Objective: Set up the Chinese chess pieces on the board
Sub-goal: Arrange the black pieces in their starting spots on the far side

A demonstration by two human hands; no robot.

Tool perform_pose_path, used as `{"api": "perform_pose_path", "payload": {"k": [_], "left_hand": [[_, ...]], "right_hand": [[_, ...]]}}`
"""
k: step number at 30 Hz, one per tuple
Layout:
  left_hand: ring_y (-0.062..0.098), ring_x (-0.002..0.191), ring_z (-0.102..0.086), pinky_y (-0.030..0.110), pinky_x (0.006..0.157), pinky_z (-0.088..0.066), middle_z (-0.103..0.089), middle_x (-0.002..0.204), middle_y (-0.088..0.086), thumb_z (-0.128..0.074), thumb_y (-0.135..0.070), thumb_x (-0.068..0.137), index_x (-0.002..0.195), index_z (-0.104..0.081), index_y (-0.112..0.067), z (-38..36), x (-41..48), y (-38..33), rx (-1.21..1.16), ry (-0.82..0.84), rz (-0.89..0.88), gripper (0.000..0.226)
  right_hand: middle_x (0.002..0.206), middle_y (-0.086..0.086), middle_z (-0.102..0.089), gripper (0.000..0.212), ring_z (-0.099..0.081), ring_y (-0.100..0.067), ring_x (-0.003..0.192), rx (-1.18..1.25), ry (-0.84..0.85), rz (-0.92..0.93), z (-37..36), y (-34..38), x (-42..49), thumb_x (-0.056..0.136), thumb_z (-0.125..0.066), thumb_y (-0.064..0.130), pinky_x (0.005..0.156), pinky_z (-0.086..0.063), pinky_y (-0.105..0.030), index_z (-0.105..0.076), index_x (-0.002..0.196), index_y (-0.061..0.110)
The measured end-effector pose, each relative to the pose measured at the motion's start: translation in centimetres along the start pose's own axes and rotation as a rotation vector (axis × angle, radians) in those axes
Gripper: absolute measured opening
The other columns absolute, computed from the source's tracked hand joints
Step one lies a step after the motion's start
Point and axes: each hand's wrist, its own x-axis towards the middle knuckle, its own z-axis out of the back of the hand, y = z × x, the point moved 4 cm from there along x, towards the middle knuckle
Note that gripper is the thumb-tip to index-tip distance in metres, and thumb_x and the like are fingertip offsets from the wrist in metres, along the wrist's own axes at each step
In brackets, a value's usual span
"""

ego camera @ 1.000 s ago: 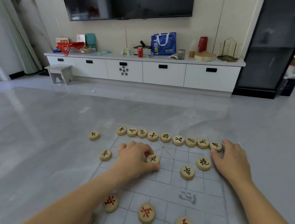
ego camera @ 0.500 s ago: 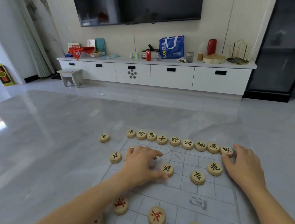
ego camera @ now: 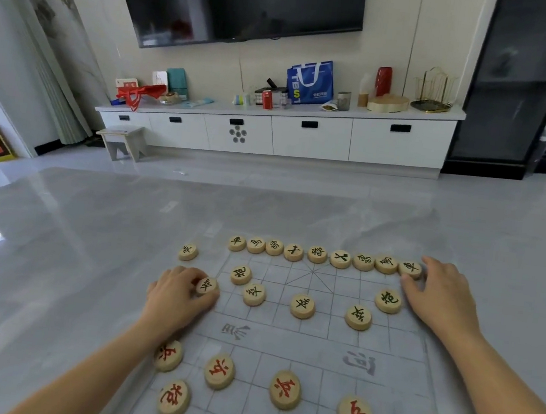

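Observation:
A translucent gridded chess board (ego camera: 317, 344) lies on the grey table. Black pieces fill its far row (ego camera: 317, 254). Two black cannons (ego camera: 241, 274) (ego camera: 388, 300) and three black soldiers (ego camera: 254, 294) (ego camera: 302, 305) (ego camera: 357, 317) stand in front of that row. My left hand (ego camera: 175, 301) grips a fourth black soldier (ego camera: 206, 286) at the board's left edge. My right hand (ego camera: 441, 301) pinches the rightmost black chariot (ego camera: 411, 268) between thumb and forefinger. Red pieces (ego camera: 285, 389) line the near side. One black piece (ego camera: 187, 251) lies off the board to the left.
The grey glossy table (ego camera: 70, 269) spreads wide to the left and beyond the board. Across the floor stand a white cabinet (ego camera: 307, 135) with clutter on top, a small stool (ego camera: 124, 142) and a wall television.
My left hand let go of a black soldier in the board's middle and moved left onto another soldier at the left edge. My right hand stayed on the chariot.

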Motion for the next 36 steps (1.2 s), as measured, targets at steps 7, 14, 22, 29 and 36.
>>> {"api": "perform_pose_path", "payload": {"k": [7,14,22,29,36], "left_hand": [[0.01,0.093,-0.046,0.035,0.083,-0.035,-0.053,0.094,-0.016,-0.043,-0.076,0.065,0.1,-0.062,-0.036,0.9,-0.9,-7.1,-0.103,-0.122,-0.232,0.056],[0.007,0.106,-0.041,0.031,0.092,-0.028,-0.049,0.11,-0.016,-0.044,-0.077,0.07,0.113,-0.06,-0.039,-3.5,-3.6,-18.8,-0.004,0.109,-0.525,0.06],[0.016,0.112,-0.038,0.035,0.093,-0.022,-0.049,0.113,-0.007,-0.038,-0.079,0.065,0.114,-0.061,-0.038,-7.9,-5.3,-26.2,0.063,0.215,-0.609,0.068],[0.02,0.109,-0.038,0.037,0.092,-0.026,-0.047,0.113,-0.003,-0.056,-0.067,0.076,0.116,-0.061,-0.036,-9.0,-5.3,-27.4,0.081,0.165,-0.576,0.05],[0.014,0.109,-0.039,0.031,0.087,-0.023,-0.047,0.116,-0.009,-0.044,-0.079,0.066,0.127,-0.051,-0.036,-7.1,-5.0,-23.8,0.031,0.091,-0.579,0.075]], "right_hand": [[0.128,-0.012,-0.049,0.049,-0.043,-0.03,0.118,0.03,0.019,0.006,-0.1,0.3,-0.2,0.089,-0.049,0.04,0.092,-0.042,-0.04,-0.044,0.132,0.016],[0.127,-0.01,-0.048,0.044,-0.042,-0.029,0.117,0.06,0.023,0.003,0.1,0.5,-0.4,0.093,-0.042,0.038,0.091,-0.039,-0.038,-0.044,0.131,0.016],[0.125,-0.014,-0.051,0.041,-0.043,-0.032,0.116,0.157,-0.002,-0.018,0.3,0.5,-0.4,0.096,-0.038,0.035,0.094,-0.037,-0.041,-0.047,0.128,0.011],[0.122,-0.012,-0.053,0.042,-0.045,-0.03,0.115,0.18,-0.019,-0.01,0.2,0.5,-0.3,0.095,-0.039,0.036,0.093,-0.038,-0.041,-0.047,0.129,0.012],[0.129,-0.014,-0.05,0.046,-0.042,-0.032,0.12,0.159,-0.011,-0.002,0.0,0.4,-0.2,0.096,-0.037,0.038,0.096,-0.037,-0.043,-0.043,0.134,0.013]]}}
